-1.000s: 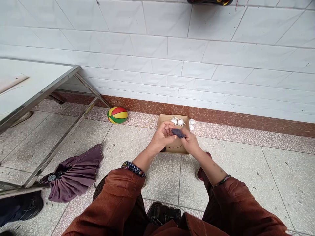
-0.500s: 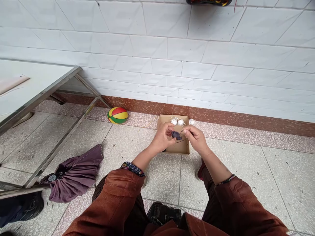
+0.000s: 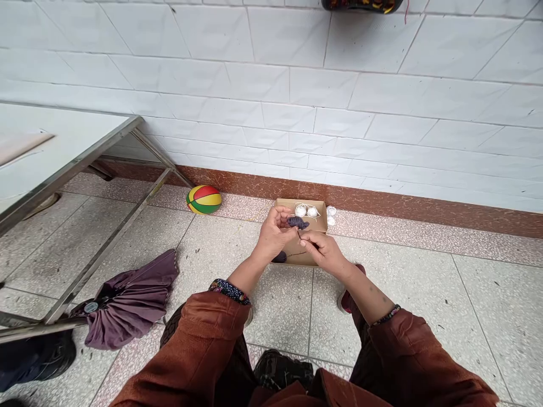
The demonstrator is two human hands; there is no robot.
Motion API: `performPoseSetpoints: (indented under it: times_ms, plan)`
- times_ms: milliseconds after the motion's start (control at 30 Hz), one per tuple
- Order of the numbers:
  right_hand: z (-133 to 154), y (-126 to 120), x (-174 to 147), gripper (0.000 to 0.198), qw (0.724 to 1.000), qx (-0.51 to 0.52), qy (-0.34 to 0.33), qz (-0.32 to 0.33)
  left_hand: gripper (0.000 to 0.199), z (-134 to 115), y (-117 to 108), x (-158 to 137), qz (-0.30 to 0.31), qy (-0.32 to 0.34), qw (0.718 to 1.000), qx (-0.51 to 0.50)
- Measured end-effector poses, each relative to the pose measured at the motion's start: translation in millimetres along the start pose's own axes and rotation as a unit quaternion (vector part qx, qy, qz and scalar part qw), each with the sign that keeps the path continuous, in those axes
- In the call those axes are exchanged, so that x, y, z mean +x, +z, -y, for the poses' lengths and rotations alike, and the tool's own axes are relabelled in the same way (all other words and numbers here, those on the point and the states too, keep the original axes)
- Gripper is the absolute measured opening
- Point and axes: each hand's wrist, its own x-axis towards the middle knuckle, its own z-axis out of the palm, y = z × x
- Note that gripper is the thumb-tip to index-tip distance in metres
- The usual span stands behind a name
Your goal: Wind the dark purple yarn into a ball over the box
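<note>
Tiled room, white wall (image 3: 237,90), speckled floor (image 3: 407,288)

Left hand (image 3: 274,236) is hiding parts of the yarn bundle (image 3: 298,223), the box (image 3: 283,203) and a dark lump (image 3: 280,258) inside. Right hand (image 3: 324,252) is pinching a strand (image 3: 299,234) too fine to trace. Picture edges are cropping the white surface (image 3: 76,127), left, and a dark object (image 3: 362,5), top.

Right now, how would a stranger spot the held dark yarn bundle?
Below the tiled wall, a cardboard box sits on the floor. Over it, the left hand holds the yarn bundle. Unlike the white balls, it's dark; unlike the dark ball, it's hand-held.
</note>
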Motion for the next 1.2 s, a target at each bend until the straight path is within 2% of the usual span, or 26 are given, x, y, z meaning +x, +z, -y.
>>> performPoseSetpoints:
  times_ms: [67,167,233,333,433,533,667,833,900,1000,1100,1200]
  plan:
    - [2.9,-8.7,3.0,0.020,1.000,0.002,-0.012,-0.010,0.048,3.9,-0.1,-0.4,0.003,0.013,0.998,0.056]
    - [-2.5,-21.3,8.8,0.019,0.999,-0.005,0.002,-0.052,0.053,7.0,1.6,-4.3,0.052,0.030,0.992,0.107]
    - [-11.3,-25.3,12.0,0.019,0.996,-0.011,0.026,-0.087,0.053,5.2,3.3,-8.0,0.110,0.027,0.989,0.097]
    - [-24.5,-20.4,13.1,0.021,0.991,-0.009,0.066,-0.114,0.051,-1.0,5.0,-11.5,0.181,-0.004,0.983,0.009]
    - [-29.8,-5.3,8.6,0.021,0.992,-0.005,0.092,-0.086,0.051,-5.2,4.8,-10.3,0.158,-0.026,0.983,-0.090]
    - [-26.3,9.4,1.9,0.020,0.995,-0.012,0.084,-0.055,0.048,-6.0,3.4,-7.1,0.099,-0.025,0.988,-0.116]
    - [-14.2,12.4,-1.9,0.021,0.998,-0.008,0.061,-0.027,0.049,-4.1,1.9,-3.9,0.053,-0.013,0.996,-0.071]
    - [-0.5,-5.5,2.6,0.018,0.999,0.019,0.031,-0.019,0.051,5.1,0.9,-0.9,0.002,0.020,0.998,0.059]
    - [0.4,-13.6,6.0,0.018,0.999,0.016,0.024,-0.031,0.053,8.0,1.1,-1.8,0.017,0.033,0.994,0.106]
    - [-4.2,-22.0,11.7,0.021,0.998,-0.006,0.024,-0.060,0.056,6.2,2.4,-6.2,0.092,0.031,0.989,0.112]
    - [-11.7,-22.4,14.6,0.021,0.996,-0.016,0.034,-0.086,0.052,-1.0,3.7,-11.0,0.169,-0.013,0.985,0.033]
    - [-17.4,-14.4,12.2,0.023,0.994,-0.018,0.062,-0.086,0.051,-5.9,3.6,-11.9,0.171,-0.051,0.981,-0.073]
